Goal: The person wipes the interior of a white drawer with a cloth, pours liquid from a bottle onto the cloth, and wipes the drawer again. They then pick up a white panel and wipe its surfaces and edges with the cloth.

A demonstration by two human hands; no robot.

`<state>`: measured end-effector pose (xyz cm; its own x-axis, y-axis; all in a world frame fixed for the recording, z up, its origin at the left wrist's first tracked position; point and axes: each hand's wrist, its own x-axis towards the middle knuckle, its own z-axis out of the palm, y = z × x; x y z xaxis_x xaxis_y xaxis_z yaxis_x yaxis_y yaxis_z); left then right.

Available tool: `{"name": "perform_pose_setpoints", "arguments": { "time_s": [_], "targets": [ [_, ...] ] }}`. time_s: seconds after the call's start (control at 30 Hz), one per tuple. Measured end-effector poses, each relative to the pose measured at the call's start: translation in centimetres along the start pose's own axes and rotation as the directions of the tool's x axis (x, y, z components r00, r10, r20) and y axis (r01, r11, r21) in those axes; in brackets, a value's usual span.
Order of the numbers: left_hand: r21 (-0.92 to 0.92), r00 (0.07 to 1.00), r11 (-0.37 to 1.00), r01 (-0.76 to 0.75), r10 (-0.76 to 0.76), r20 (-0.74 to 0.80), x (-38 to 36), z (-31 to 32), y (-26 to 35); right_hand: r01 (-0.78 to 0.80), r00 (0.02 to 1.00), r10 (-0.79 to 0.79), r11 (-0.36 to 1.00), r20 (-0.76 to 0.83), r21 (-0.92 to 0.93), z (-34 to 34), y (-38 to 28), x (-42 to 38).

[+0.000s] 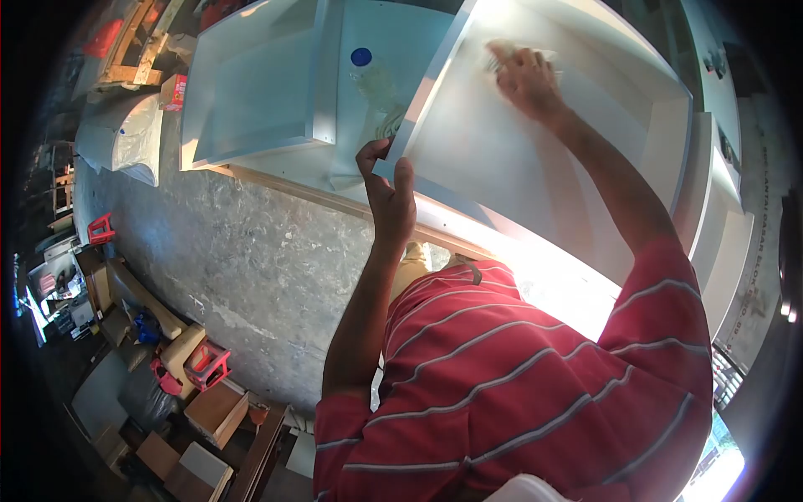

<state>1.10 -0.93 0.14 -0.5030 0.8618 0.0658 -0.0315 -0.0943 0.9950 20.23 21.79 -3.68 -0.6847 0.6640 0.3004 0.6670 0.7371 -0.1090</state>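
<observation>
My left hand (390,194) grips the near left corner of a white drawer-like box (510,171), thumb on the near side and fingers around the edge. Inside that box, my right hand (529,82) presses a pale cloth (548,60) against the bottom panel; the cloth is partly hidden under the fingers and blurred. A clear bottle with a blue cap (361,58) lies left of the box on the white work surface (351,171). Another white box (251,92) rests at the left.
A wrapped white bundle (134,138) and a red carton (173,92) are left of the work surface. Grey concrete floor (276,268) lies below. Red stools (207,364) and wooden boards (216,412) are at the lower left. White panels (723,251) stand at the right.
</observation>
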Motion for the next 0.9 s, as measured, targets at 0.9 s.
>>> {"name": "perform_pose_setpoints", "arguments": {
  "time_s": [0.9],
  "targets": [
    [0.012,0.999,0.999,-0.039,0.039,-0.036,-0.1,0.0,-1.3,0.104,0.982,-0.103,0.995,0.16,0.001,0.1,-6.7,-2.7]
  ]
}}
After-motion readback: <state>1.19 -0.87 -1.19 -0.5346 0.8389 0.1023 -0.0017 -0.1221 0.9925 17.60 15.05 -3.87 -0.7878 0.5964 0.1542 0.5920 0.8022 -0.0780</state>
